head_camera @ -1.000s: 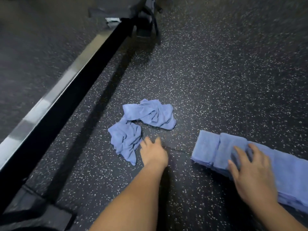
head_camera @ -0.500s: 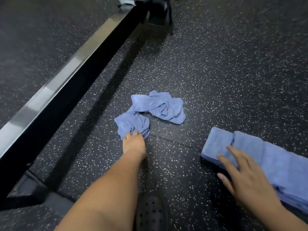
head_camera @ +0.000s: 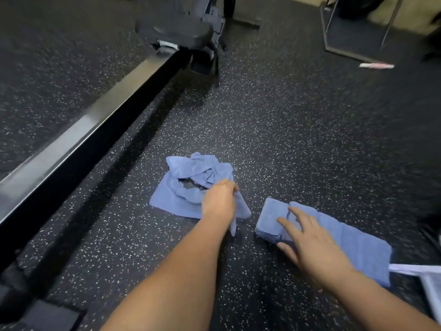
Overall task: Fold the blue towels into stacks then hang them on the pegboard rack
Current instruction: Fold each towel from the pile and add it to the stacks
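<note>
Crumpled blue towels [head_camera: 183, 185] lie on the speckled black floor in the middle of the view. My left hand [head_camera: 219, 201] grips a bunch of this cloth at its right side, and a flap hangs below my fist. To the right lies a folded row of blue towels [head_camera: 338, 237] stretching toward the lower right. My right hand [head_camera: 310, 244] rests on its left end with fingers spread and straight. No pegboard rack is in view.
A long black and silver metal rail [head_camera: 78, 139] of a gym machine runs diagonally on the left, ending at a black seat [head_camera: 181, 27]. A metal stand base [head_camera: 353, 41] sits at the top right. A white object [head_camera: 427, 278] pokes in at the right edge.
My left hand has closed on the crumpled towels and pulled them toward the folded row. My right hand stays on the folded towels. The camera has tilted up, showing more floor.
</note>
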`<act>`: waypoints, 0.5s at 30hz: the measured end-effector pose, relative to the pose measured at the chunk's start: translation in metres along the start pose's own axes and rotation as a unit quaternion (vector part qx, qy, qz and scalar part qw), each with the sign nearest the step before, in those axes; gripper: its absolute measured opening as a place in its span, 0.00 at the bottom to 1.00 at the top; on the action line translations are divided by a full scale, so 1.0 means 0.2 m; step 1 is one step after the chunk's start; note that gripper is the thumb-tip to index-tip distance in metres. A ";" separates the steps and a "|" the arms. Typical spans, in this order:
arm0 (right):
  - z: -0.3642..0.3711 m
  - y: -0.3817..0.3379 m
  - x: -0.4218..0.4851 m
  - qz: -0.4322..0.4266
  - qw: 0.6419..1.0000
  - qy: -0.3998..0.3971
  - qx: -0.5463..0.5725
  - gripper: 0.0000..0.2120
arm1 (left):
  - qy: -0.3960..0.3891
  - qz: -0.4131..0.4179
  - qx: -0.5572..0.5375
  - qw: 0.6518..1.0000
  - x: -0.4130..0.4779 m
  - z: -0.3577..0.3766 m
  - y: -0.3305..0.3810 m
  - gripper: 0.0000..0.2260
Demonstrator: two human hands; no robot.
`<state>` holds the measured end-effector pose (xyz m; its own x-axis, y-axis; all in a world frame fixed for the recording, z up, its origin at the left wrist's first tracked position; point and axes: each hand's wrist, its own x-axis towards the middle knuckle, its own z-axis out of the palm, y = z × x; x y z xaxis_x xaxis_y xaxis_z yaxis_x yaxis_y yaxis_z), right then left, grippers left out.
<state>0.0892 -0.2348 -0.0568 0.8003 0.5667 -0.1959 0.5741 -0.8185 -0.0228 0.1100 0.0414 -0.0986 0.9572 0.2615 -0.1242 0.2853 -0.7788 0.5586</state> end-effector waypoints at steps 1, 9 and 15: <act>-0.06 -0.01 -0.01 0.006 1.000 -0.010 0.002 0.30 | 0.002 0.010 -0.024 1.000 0.00 -0.03 0.06 0.18; -0.58 -0.01 -0.11 0.024 0.998 -0.062 -0.021 0.39 | 0.051 0.108 -0.212 0.970 -0.11 -0.36 0.47 0.14; -1.02 0.03 -0.22 0.011 0.995 -0.074 -0.066 0.44 | 0.015 0.185 -0.257 0.948 -0.27 -0.65 0.70 0.16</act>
<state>0.0924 -0.2454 0.1520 0.7840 0.5214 -0.3368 0.5826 -0.8054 0.1093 0.0913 -0.0080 0.0920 0.9830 0.0473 0.1776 -0.1390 -0.4410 0.8867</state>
